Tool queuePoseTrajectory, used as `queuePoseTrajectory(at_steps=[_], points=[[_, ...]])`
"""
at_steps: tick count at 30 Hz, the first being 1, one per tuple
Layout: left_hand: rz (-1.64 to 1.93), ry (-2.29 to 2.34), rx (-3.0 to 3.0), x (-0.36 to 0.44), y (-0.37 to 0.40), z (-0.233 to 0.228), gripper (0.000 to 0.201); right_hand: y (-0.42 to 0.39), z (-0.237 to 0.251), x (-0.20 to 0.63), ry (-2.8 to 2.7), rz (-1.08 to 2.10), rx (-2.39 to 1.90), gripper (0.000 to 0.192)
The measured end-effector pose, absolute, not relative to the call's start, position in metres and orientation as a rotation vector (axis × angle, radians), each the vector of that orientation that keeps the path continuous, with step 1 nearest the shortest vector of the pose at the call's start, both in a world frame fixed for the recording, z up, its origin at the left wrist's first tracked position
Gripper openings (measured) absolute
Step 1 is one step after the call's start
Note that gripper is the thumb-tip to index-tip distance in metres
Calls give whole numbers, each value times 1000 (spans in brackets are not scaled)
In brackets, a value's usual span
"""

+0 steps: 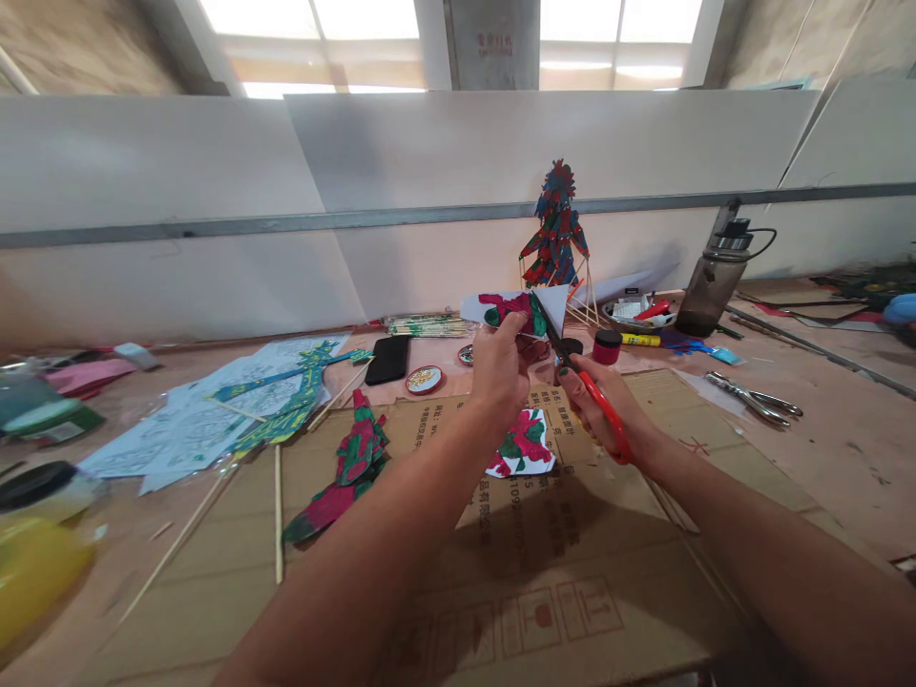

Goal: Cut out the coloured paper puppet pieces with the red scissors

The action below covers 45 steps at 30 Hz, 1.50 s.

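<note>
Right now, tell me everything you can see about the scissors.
The scissors have red handles, apparently plastic, and dark, slender blades that look like metal. The right hand grips the handles above the cardboard. The blades slant up and leftward, at the painted paper in the left hand; how far they are open is unclear.

I see daylight coming from ahead, through windows [368, 24] burnt out to near white at the top of my view. A darker slanting patch crosses the pale board [343, 162]. Below the left hand [501, 367] and right hand [601, 401], a broad soft shadow dims the cardboard [429, 544]. Towards my edges, shapes stretch; the yellow object [35, 577] looks blurred.
</note>
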State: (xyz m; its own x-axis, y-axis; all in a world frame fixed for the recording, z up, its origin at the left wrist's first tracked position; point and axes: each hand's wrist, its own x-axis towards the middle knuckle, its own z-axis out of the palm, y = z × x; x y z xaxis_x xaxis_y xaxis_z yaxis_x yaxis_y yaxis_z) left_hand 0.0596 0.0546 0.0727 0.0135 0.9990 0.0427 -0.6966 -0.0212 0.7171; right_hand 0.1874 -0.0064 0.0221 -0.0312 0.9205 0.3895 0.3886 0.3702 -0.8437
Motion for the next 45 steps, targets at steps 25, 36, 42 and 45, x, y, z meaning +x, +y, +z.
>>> queuePoseTrajectory(at_steps=[25,36,42,45], points=[[1472,587,694,60,54,71,24,-11,27,183,-1528,798,-1136,62],[1451,577,685,60,53,71,22,-11,27,181,-1508,797,-1157,65],[1434,598,682,62,50,73,21,-9,25,184,-1563,716,-1172,65],[1425,593,700,62,51,71,20,-9,24,185,-1573,697,-1185,63]])
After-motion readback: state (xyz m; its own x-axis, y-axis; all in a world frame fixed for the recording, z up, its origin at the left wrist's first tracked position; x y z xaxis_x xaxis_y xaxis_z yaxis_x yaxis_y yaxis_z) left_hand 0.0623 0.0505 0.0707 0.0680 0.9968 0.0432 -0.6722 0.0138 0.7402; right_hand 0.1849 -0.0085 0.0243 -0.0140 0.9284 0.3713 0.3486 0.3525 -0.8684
